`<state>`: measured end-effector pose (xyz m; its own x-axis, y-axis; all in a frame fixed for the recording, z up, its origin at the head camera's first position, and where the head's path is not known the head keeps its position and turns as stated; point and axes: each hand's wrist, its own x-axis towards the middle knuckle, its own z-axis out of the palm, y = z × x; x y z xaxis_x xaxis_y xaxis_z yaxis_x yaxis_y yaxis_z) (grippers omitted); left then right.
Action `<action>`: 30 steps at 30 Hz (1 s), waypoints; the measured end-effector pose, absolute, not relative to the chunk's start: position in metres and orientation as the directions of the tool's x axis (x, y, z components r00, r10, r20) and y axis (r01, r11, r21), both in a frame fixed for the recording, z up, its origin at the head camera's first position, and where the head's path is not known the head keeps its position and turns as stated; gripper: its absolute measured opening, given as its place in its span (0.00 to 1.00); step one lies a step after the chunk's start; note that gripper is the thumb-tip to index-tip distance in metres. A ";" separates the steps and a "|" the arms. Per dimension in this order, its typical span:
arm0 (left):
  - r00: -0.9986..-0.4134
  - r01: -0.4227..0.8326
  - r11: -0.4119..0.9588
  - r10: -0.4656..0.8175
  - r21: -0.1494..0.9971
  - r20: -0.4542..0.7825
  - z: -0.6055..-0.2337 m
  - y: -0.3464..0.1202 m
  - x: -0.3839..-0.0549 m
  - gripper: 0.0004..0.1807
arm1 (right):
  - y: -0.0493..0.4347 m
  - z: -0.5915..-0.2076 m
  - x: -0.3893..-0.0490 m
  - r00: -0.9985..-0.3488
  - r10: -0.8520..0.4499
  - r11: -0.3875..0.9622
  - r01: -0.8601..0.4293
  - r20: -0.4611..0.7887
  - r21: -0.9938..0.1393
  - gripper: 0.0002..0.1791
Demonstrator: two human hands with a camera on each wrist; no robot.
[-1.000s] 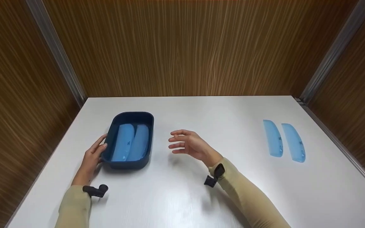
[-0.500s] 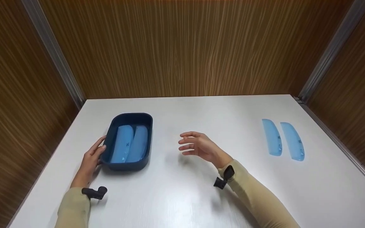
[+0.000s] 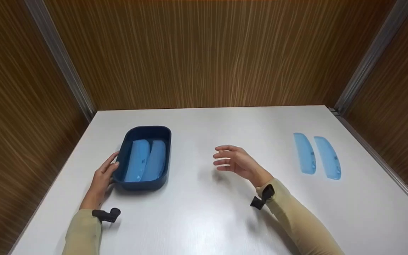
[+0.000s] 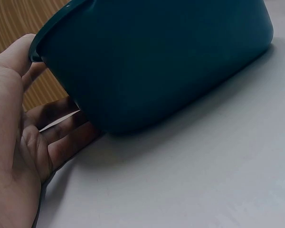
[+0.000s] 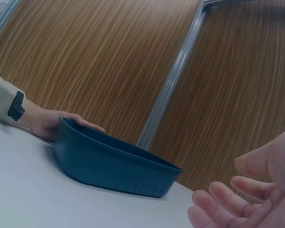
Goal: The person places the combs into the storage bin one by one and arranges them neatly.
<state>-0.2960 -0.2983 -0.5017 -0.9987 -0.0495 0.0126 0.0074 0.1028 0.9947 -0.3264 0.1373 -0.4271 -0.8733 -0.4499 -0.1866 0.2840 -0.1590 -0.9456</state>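
On the left of the table stands a dark blue rectangular plastic tub [image 3: 142, 186] with rounded corners. Two light blue, curved flat pieces [image 3: 137, 161] lie side by side inside it; their kind is not clear. My left hand [image 3: 101, 179] holds the tub's left side. In the left wrist view, the thumb is at the rim and the fingers [image 4: 69, 142] are against the wall and lower edge. My right hand [image 3: 241, 163] hovers over the middle of the table, fingers loosely bent, holding nothing. The right wrist view shows its palm [image 5: 275, 199] apart from the tub.
Two more light blue curved pieces [image 3: 305, 154] with small dark print lie side by side on the right of the white table [image 3: 197, 212]. Wood-grain panels [image 3: 204, 53] enclose the back and sides, with metal strips at the corners.
My right hand has moved to the right, away from the tub, with its fingers still loosely bent. The left hand, the tub and the blue pieces have stayed in place.
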 end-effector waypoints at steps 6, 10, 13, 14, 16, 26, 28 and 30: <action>-0.998 0.010 0.111 -0.054 0.994 0.016 -0.501 -0.298 -0.297 0.26 | 0.154 -0.426 -0.327 -0.888 -0.425 -0.182 0.275 -0.177 -0.944 0.20; -0.999 0.016 0.113 -0.049 0.994 0.022 -0.501 -0.298 -0.296 0.25 | 0.162 -0.425 -0.327 -0.893 -0.410 -0.192 0.283 -0.185 -0.940 0.20; -0.999 0.010 0.111 -0.049 0.994 0.015 -0.501 -0.297 -0.297 0.25 | 0.168 -0.425 -0.327 -0.896 -0.401 -0.196 0.285 -0.189 -0.938 0.20; -0.999 0.010 0.111 -0.046 0.994 0.015 -0.501 -0.297 -0.297 0.25 | 0.170 -0.425 -0.327 -0.898 -0.397 -0.195 0.284 -0.189 -0.939 0.20; -0.999 0.010 0.107 -0.044 0.994 0.015 -0.501 -0.297 -0.297 0.25 | 0.173 -0.425 -0.327 -0.903 -0.385 -0.194 0.283 -0.192 -0.939 0.20; -0.999 0.022 0.120 -0.036 0.993 0.027 -0.497 -0.297 -0.297 0.26 | 0.197 -0.426 -0.330 -0.922 -0.333 -0.213 0.276 -0.196 -0.937 0.21; -0.999 0.028 0.121 -0.038 0.992 0.032 -0.498 -0.297 -0.297 0.26 | 0.202 -0.427 -0.330 -0.926 -0.323 -0.215 0.273 -0.196 -0.938 0.21; -0.998 0.032 0.118 -0.041 0.992 0.037 -0.499 -0.297 -0.296 0.26 | 0.206 -0.427 -0.330 -0.928 -0.316 -0.219 0.271 -0.195 -0.937 0.21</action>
